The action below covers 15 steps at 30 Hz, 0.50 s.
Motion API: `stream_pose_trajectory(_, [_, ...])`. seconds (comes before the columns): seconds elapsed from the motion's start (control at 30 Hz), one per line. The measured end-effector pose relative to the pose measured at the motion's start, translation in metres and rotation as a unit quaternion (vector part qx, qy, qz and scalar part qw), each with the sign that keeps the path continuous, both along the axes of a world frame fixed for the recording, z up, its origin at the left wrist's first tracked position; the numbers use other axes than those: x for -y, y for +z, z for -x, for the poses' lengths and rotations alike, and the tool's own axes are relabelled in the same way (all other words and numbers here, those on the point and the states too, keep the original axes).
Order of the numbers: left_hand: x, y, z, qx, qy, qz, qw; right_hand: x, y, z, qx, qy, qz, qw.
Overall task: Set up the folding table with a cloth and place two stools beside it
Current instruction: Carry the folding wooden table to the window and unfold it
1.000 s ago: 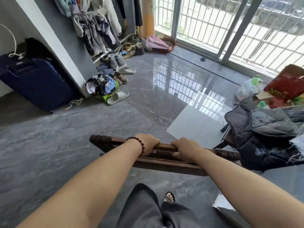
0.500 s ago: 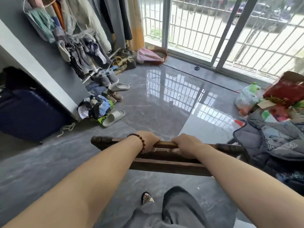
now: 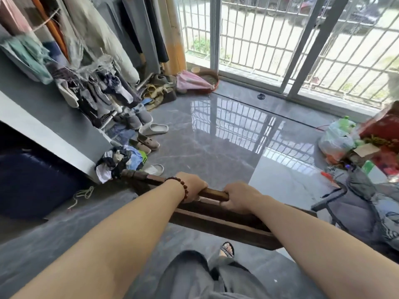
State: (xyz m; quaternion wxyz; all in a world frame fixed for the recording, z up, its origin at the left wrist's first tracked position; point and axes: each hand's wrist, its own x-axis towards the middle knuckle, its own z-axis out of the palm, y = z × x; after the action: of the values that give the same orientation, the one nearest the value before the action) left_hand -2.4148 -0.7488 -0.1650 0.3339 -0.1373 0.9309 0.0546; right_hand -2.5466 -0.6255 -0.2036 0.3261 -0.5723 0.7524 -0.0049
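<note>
The person holds a folded wooden table (image 3: 218,219) in front of the body, with both arms stretched forward. The table is of dark brown wood and is seen edge-on, as a long narrow frame that runs from the left, near a pile of clothes (image 3: 121,159), to the lower right. The left hand (image 3: 192,187), which has a bracelet of brown beads (image 3: 183,189) on the wrist, grips the upper bar of the table with the fingers curled over it. The right hand (image 3: 238,198) grips the same bar just beside it in the same way, and a short bare piece of the bar shows between the two hands. I cannot tell whether the lower edge of the table touches the floor (image 3: 216,143), which is of glossy grey tiles. Below the table one foot in a sandal (image 3: 227,249) and grey trousers (image 3: 194,277) are visible. On the left, a dark blue suitcase (image 3: 32,184) stands beside a grey wall, and many clothes hang above a row of shoes, with a white slipper (image 3: 154,128) among them. A pink umbrella (image 3: 192,82) lies near the sliding glass door (image 3: 302,44), which has bars outside. On the right are a plastic bag (image 3: 335,140), a red box (image 3: 382,126) and a dark quilted jacket (image 3: 367,203).
</note>
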Motion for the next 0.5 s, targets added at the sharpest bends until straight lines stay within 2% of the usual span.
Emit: stream_pose_trajectory(0.5, [0.166, -0.013, 0.107, -0.011, -0.052, -0.016, 0.998, 0.151, 0.009, 0.099, -0.024, -0.014, -0.033, 0.999])
